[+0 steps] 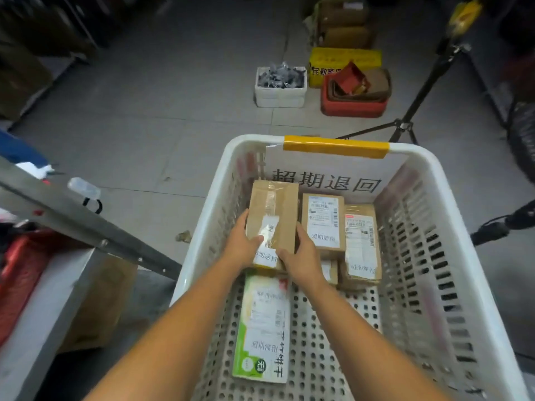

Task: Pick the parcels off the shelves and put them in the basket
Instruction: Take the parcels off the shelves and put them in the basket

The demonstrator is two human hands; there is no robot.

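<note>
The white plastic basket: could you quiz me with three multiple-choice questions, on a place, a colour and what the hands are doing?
1. The green-and-white flat parcel lies: A in the white plastic basket; B on the tiled floor; C on a shelf.
2. The tape on the basket's far rim is: A red; B yellow; C blue.
3. The left hand and right hand: A hang empty; B grip the brown cardboard parcel; C push the basket.
Answers: 1 A, it lies on the basket's bottom; 2 B, plainly yellow; 3 B, fingers curl round its near end.
</note>
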